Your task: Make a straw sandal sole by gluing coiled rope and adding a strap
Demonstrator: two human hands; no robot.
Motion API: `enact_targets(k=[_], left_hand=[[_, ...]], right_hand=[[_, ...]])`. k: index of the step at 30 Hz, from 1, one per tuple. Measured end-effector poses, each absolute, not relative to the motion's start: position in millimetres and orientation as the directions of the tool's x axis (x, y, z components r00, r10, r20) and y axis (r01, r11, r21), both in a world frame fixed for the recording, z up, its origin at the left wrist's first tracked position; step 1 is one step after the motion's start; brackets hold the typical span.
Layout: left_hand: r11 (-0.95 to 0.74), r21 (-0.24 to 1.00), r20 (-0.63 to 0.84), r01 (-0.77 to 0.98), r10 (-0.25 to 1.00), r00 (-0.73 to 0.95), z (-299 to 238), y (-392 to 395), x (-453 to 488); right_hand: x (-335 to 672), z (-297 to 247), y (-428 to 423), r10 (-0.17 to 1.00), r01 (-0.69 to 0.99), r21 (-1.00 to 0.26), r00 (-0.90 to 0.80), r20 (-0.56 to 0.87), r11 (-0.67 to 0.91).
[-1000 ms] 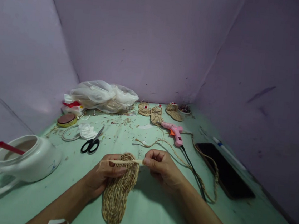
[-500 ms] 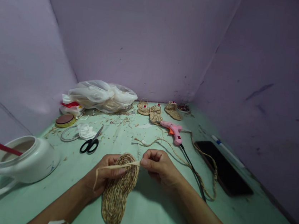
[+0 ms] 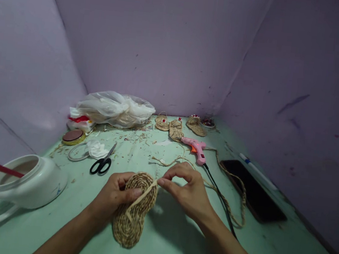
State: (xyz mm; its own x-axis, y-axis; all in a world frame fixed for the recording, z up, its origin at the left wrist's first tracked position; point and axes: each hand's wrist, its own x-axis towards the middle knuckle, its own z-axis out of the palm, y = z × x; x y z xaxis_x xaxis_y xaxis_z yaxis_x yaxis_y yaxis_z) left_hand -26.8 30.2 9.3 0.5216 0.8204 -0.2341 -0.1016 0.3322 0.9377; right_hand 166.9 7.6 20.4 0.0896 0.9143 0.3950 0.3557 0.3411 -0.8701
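A woven straw sandal sole (image 3: 128, 230), coiled from braided fibre, is tilted up in front of me above the table. My left hand (image 3: 115, 194) grips it by its left edge, thumb lying on the face. Across the upper part of the sole runs a flat, pale strip (image 3: 142, 198), its loose end hanging down over the middle. At the sole's upper right edge, my right hand (image 3: 185, 188) pinches the strip's other end between thumb and forefinger. Beyond the hands, a pink glue gun (image 3: 196, 149) lies on its side with a black cord.
Black-handled scissors (image 3: 102, 164), a tape roll (image 3: 73, 137) and a white pot (image 3: 28, 184) with a red handle sticking out stand left. Plastic bags (image 3: 115, 108) and small straw sandals (image 3: 175, 129) lie at the back. Rope (image 3: 244, 200), a phone (image 3: 252, 191) and a pen (image 3: 258, 171) are right.
The strip has gone from lying nearly level to slanting down across the sole, and its left end now hangs over the sole's face. My right hand has risen slightly.
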Motion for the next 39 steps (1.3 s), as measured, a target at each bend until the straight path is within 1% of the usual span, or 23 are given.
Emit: enact_targets(k=[2,5,11,16,18,20,24,28,31,33,35,39], left_hand=[[0.27,0.962,-0.213,-0.048,0.846,0.489,12.6,29.5,-27.9],[0.175,0.984,-0.17,0.033,0.87,0.462,16.6,28.9,-29.1],[-0.026,0.988,-0.045,0.155,0.898,0.438,22.0,25.4,-30.7],[-0.126,0.962,0.03,0.24,0.929,0.368,27.6,20.4,-29.7],[-0.157,0.948,0.046,0.276,0.928,0.37,30.8,18.9,-28.3],[-0.195,0.933,0.064,0.302,0.916,0.395,34.0,17.6,-26.7],[-0.269,0.906,0.116,0.327,0.9,0.419,36.3,15.3,-24.6],[-0.293,0.899,0.161,0.326,0.913,0.376,31.8,14.2,-24.7],[-0.271,0.914,0.147,0.302,0.914,0.377,28.0,14.8,-25.9],[-0.237,0.93,0.123,0.282,0.921,0.37,26.1,15.2,-26.8],[-0.204,0.94,0.099,0.272,0.93,0.353,24.6,15.4,-27.2],[-0.174,0.96,0.108,0.221,0.953,0.282,23.5,14.0,-24.9]], right_hand=[[167.8,21.9,5.8,0.903,0.391,-0.838,0.039,0.429,0.381],[167.8,24.9,3.0,0.923,0.366,-0.858,-0.011,0.384,0.361],[165.5,33.1,-0.8,0.986,0.149,-0.975,-0.035,0.161,0.165],[162.9,33.3,-2.1,0.999,0.001,-1.0,-0.04,0.023,0.023],[161.7,32.4,-2.4,0.999,-0.046,-0.999,-0.03,-0.024,-0.025],[160.5,32.5,-2.7,0.999,-0.057,-0.997,-0.021,-0.049,-0.05],[157.8,35.4,-4.8,0.999,0.018,-0.999,0.011,-0.045,-0.045],[151.9,38.3,-8.6,0.998,0.102,-0.995,0.055,-0.019,-0.025],[145.5,39.7,-9.3,0.993,0.136,-0.99,0.116,-0.025,-0.04],[141.0,40.4,-8.4,0.987,0.111,-0.993,0.156,-0.032,-0.05],[136.1,40.7,-7.2,0.982,0.047,-0.997,0.185,-0.047,-0.057],[124.9,38.7,-8.0,0.971,-0.067,-0.993,0.21,-0.11,-0.098]])
